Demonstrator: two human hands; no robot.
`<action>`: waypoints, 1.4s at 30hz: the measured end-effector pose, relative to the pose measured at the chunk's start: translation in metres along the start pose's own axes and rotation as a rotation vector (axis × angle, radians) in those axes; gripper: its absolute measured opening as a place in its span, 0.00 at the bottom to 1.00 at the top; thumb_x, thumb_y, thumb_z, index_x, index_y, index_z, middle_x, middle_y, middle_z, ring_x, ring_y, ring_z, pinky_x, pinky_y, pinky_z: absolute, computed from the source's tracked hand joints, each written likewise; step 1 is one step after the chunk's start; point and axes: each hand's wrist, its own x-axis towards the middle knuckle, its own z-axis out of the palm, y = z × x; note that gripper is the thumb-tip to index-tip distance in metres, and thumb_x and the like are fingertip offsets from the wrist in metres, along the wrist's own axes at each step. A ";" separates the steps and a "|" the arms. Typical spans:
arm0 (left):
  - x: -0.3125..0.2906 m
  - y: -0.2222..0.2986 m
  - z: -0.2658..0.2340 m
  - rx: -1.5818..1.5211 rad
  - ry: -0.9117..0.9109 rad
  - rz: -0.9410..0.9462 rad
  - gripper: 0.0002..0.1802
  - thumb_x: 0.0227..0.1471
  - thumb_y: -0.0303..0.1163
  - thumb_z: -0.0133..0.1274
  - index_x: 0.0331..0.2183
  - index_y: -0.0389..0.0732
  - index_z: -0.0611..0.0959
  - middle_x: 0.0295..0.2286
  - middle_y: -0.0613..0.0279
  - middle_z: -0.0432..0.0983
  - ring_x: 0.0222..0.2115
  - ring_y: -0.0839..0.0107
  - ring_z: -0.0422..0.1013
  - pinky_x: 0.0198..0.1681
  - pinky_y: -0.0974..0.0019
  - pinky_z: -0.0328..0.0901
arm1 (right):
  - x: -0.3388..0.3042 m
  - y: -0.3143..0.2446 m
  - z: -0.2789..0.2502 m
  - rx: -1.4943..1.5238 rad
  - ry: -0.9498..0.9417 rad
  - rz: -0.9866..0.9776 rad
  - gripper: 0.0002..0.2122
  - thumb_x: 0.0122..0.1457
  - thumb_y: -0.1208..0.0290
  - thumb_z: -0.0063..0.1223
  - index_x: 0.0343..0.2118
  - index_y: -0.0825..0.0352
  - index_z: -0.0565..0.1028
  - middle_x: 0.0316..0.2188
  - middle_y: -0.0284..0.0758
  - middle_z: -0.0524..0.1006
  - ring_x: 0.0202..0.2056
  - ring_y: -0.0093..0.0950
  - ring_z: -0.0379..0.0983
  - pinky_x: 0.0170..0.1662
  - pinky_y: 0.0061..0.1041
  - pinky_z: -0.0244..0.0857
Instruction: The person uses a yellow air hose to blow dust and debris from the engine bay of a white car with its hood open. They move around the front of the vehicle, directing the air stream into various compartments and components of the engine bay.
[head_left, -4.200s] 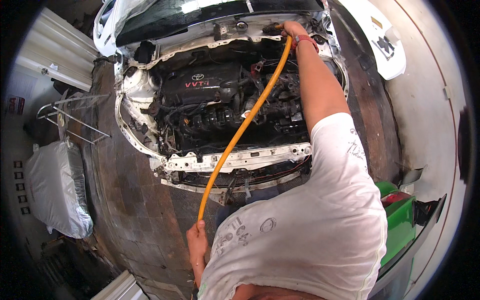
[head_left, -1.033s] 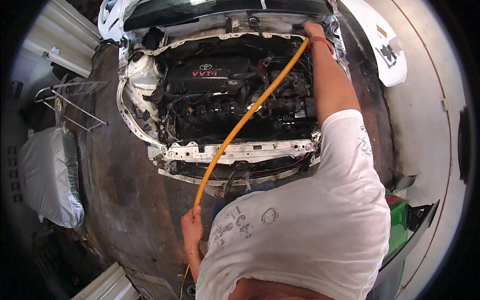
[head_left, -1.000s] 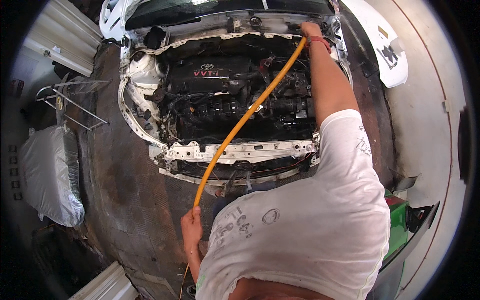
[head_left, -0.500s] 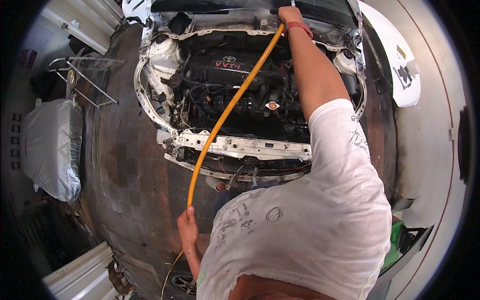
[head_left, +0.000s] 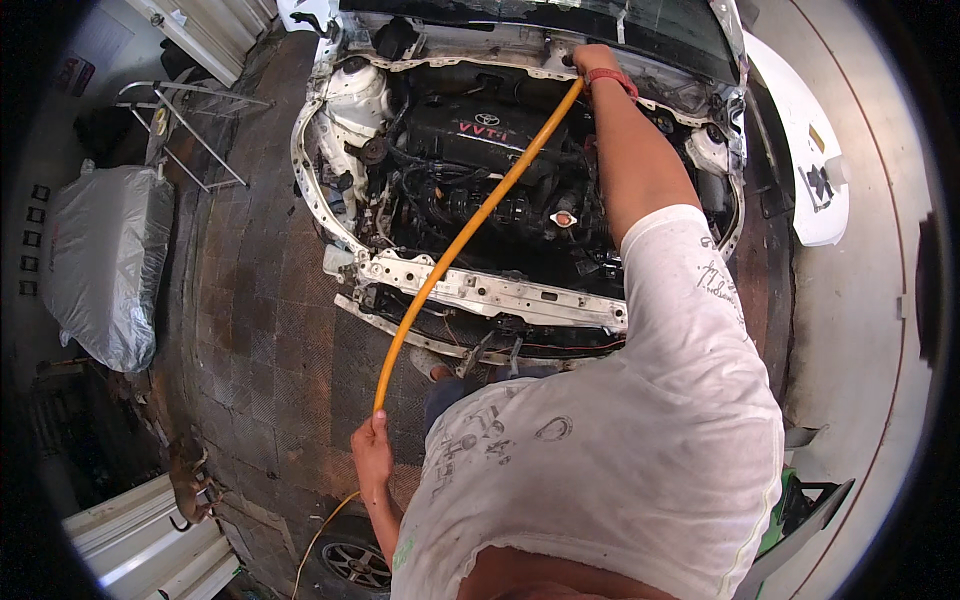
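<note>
A yellow-orange hose (head_left: 478,216) runs in a curve across the open engine bay of a white car. Near the car's cowl and the base of the windshield (head_left: 650,35), my right hand (head_left: 598,63) is closed around the hose's far end. A small dark tip shows beside its fingers; its kind cannot be made out. Lower left, next to my body, my left hand (head_left: 371,452) grips the hose, thumb upward. Beneath the hose lie the black engine cover (head_left: 465,140) and the white front crossmember (head_left: 490,285).
A loose wheel (head_left: 355,562) lies by my left forearm, with the hose trailing past it. To the left stand a metal frame stand (head_left: 185,130) and a silver-covered object (head_left: 105,265). A dog (head_left: 188,480) is on the floor. A white body panel (head_left: 815,150) leans at right.
My right hand has come nearer, from the windshield's lower edge down to the cowl, still holding the hose. My left hand keeps its grip. The view has shifted slightly.
</note>
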 end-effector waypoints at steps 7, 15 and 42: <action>0.004 -0.006 0.007 0.039 -0.033 0.011 0.31 0.68 0.50 0.47 0.25 0.31 0.73 0.17 0.63 0.59 0.22 0.73 0.55 0.25 0.60 0.56 | -0.013 -0.018 -0.004 0.624 0.428 0.266 0.20 0.53 0.62 0.51 0.46 0.65 0.83 0.50 0.50 0.80 0.53 0.49 0.76 0.56 0.44 0.69; 0.000 -0.017 -0.005 -0.005 0.027 0.010 0.32 0.68 0.52 0.46 0.24 0.31 0.71 0.16 0.63 0.58 0.22 0.73 0.56 0.25 0.59 0.56 | 0.025 -0.031 0.018 0.051 0.162 -0.064 0.17 0.54 0.65 0.52 0.43 0.67 0.84 0.46 0.51 0.81 0.51 0.46 0.78 0.55 0.42 0.71; -0.020 -0.043 -0.020 -0.060 0.146 -0.038 0.32 0.70 0.54 0.42 0.22 0.37 0.67 0.17 0.68 0.57 0.21 0.75 0.54 0.23 0.62 0.50 | 0.005 -0.170 -0.001 0.633 0.342 -0.114 0.19 0.57 0.59 0.47 0.40 0.68 0.84 0.45 0.49 0.81 0.50 0.46 0.78 0.56 0.45 0.70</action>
